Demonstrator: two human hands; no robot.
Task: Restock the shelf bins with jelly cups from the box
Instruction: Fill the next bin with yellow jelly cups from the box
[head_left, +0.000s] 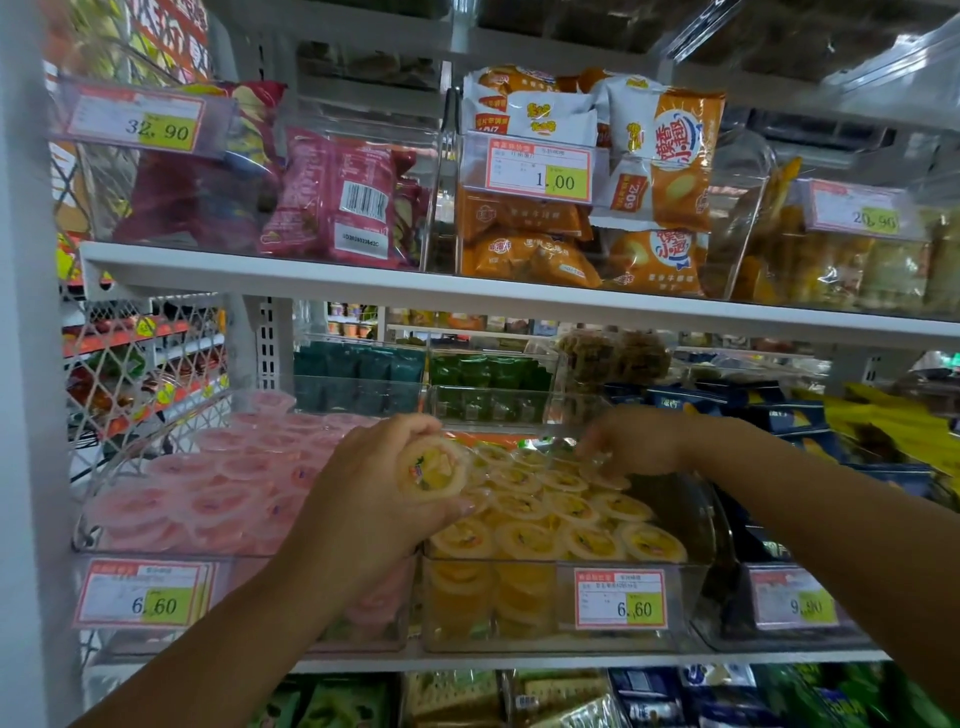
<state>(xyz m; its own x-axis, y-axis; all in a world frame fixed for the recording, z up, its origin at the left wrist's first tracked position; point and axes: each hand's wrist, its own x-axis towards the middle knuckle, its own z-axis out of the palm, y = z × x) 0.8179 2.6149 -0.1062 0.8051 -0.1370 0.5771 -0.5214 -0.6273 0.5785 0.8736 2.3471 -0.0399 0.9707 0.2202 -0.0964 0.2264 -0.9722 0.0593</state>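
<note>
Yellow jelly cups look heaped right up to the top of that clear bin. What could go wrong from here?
The yellow jelly cups stand above the front wall of the clear bin, so another might slide off the front.
The left hand holds one cup near the pink cups; a slip could land it among them.
The right hand, blurred, reaches among the back cups and could nudge the pile forward.

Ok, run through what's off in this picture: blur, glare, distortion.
Head view: the right hand over the yellow jelly cups is smeared by motion. The left hand and the cup it holds are slightly soft. The white shelf edge bows from the wide lens. Glare washes the clear plastic at top right. The 6.60 tag is readable.
</note>
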